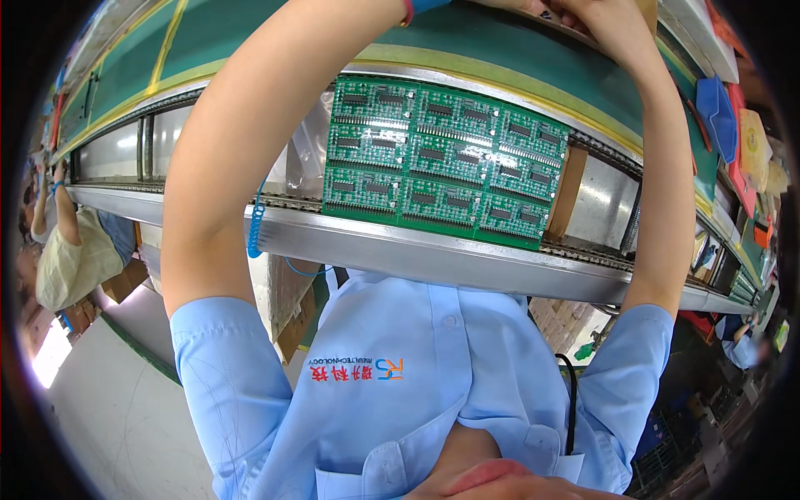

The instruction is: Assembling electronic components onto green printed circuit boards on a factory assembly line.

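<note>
Both my arms stretch across the conveyor to the far side, where the top edge of the picture cuts off my hands. Of my left hand (510,3) only a sliver shows past a wristband (423,7); its fingers are out of sight. Close beside it, my right hand (602,20) has its fingers curled together over small dark parts (547,14), and whatever it grips is too small to make out. Nearer to me, a green panel of circuit boards (446,158) lies flat across the conveyor rails, touched by neither hand. Rows of black chips cover it.
A metal rail (450,254) runs along the near side of the conveyor. Beyond the panel is a green work surface (475,42). A coiled blue cord (255,232) hangs by my left arm. A blue bin (717,118) stands at right; another person (79,258) is at far left.
</note>
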`<action>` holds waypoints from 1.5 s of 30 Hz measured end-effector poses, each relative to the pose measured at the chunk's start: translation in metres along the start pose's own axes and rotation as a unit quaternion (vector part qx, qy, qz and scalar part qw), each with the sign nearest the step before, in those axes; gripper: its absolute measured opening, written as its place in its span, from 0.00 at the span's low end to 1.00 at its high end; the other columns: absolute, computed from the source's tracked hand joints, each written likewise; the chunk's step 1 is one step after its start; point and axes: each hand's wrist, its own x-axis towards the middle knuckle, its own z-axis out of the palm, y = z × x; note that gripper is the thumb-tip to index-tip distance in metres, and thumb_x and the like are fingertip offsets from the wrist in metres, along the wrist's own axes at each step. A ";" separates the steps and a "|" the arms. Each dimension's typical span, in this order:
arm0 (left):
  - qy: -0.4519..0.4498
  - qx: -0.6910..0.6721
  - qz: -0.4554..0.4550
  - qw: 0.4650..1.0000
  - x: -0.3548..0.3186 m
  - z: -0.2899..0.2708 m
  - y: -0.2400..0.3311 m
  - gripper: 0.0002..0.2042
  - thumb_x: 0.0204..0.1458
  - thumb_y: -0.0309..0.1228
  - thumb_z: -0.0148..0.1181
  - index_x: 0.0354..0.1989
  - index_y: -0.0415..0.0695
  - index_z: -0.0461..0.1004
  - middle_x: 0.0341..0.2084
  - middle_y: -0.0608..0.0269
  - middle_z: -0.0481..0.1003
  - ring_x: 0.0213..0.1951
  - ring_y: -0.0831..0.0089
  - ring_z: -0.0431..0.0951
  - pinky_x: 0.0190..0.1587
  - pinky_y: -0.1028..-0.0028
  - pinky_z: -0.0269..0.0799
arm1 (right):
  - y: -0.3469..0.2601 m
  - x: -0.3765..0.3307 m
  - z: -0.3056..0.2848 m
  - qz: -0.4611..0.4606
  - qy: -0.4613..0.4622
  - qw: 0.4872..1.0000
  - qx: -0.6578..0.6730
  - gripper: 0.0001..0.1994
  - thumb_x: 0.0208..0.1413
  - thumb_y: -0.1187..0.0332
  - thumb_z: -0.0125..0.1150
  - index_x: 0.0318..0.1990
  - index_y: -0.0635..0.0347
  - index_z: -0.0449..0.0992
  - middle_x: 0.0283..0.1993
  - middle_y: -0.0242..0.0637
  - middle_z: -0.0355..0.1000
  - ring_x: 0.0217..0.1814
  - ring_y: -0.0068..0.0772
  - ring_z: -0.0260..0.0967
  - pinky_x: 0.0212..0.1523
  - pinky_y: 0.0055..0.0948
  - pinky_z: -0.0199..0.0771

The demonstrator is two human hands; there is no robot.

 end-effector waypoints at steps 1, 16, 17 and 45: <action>-0.017 -0.023 0.011 1.000 0.008 0.002 0.000 0.19 0.47 0.43 0.59 0.29 0.34 0.78 0.29 0.39 0.77 0.36 0.47 0.78 0.42 0.59 0.74 | 0.003 0.000 -0.002 0.003 0.001 1.000 -0.001 0.02 0.56 0.76 0.55 0.33 0.65 0.73 0.25 0.29 0.70 0.26 0.19 0.65 0.29 0.21 0.67; 0.012 -0.633 -0.032 0.773 0.043 0.038 -0.060 0.10 0.56 0.26 0.51 0.39 0.32 0.74 0.27 0.53 0.77 0.28 0.66 0.77 0.33 0.72 0.75 | 0.004 -0.059 -0.019 -0.075 0.042 0.984 0.154 0.09 0.58 0.69 0.58 0.44 0.61 0.75 0.35 0.29 0.73 0.30 0.13 0.65 0.30 0.13 0.63; -0.069 -0.850 -0.028 0.522 0.054 0.045 -0.073 0.11 0.60 0.25 0.47 0.47 0.31 0.71 0.30 0.57 0.76 0.29 0.71 0.76 0.33 0.78 0.75 | 0.007 -0.072 -0.021 -0.062 -0.008 0.986 0.157 0.12 0.59 0.69 0.57 0.49 0.61 0.75 0.40 0.31 0.74 0.33 0.13 0.65 0.33 0.15 0.64; -0.150 -0.861 -0.147 0.463 -0.117 0.038 0.030 0.20 0.66 0.31 0.37 0.60 0.31 0.58 0.25 0.67 0.62 0.20 0.85 0.56 0.18 0.86 0.55 | 0.023 -0.156 0.025 -0.002 0.050 0.998 0.023 0.06 0.51 0.78 0.60 0.37 0.62 0.77 0.33 0.30 0.75 0.34 0.19 0.70 0.33 0.19 0.69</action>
